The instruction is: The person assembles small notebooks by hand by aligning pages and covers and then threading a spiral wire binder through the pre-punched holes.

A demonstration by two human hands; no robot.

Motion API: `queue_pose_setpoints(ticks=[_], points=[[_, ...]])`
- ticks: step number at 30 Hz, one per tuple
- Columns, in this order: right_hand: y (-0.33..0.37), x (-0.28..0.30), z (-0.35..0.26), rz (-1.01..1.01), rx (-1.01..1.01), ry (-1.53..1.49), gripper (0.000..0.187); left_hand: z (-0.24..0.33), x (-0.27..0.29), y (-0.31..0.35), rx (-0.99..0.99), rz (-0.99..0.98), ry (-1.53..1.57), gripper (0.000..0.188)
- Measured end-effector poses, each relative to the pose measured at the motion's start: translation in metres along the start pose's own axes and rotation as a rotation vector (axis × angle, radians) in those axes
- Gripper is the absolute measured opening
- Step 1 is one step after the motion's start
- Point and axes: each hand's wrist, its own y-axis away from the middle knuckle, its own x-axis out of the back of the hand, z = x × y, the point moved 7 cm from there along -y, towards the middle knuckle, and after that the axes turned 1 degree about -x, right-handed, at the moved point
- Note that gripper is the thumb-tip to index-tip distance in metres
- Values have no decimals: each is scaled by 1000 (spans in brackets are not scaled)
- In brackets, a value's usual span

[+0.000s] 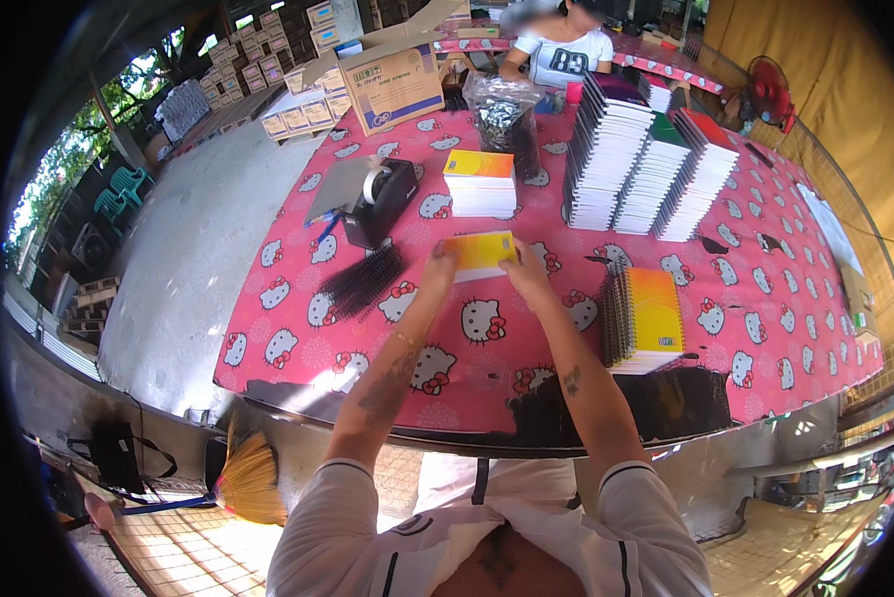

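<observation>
We sit at a table (293, 343) covered in a pink cloth printed with white cat faces, its dark surface bare along part of the near edge. Across from us, a person (566, 62) in a white shirt is at the far side. An open cardboard carton (397, 90) stands at the far left corner. Toward the far right we see three tall notebook stacks side by side: purple-topped (598, 159), green-topped (656, 174) and red-topped (699, 179). Left of them stands a clear plastic bag (507, 119) with dark contents. Nearer us, on the right, is a pile of spiral-bound yellow-orange notebooks (654, 313). A yellow-topped paper stack (480, 189) sits beyond our hands, with a black tape dispenser (382, 204) to its left. Black binding coils (364, 282) lie in a bundle near our left hand (441, 264). Those fingers grip the left end of a yellow-orange booklet (480, 251); our right hand (525, 269) has its fingers closed on the right end. We have the booklet between both hands, just in front of the paper stack.
</observation>
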Motion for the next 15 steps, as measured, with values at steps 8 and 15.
queue_pose_setpoints(ticks=[8, 15], points=[[203, 15, -10, -47, 140, -12, 64, 14, 19, 172, -69, 11, -317, 53], [204, 48, -18, 27, 140, -35, 57, 75, -34, 213, -970, -265, -1100, 34]])
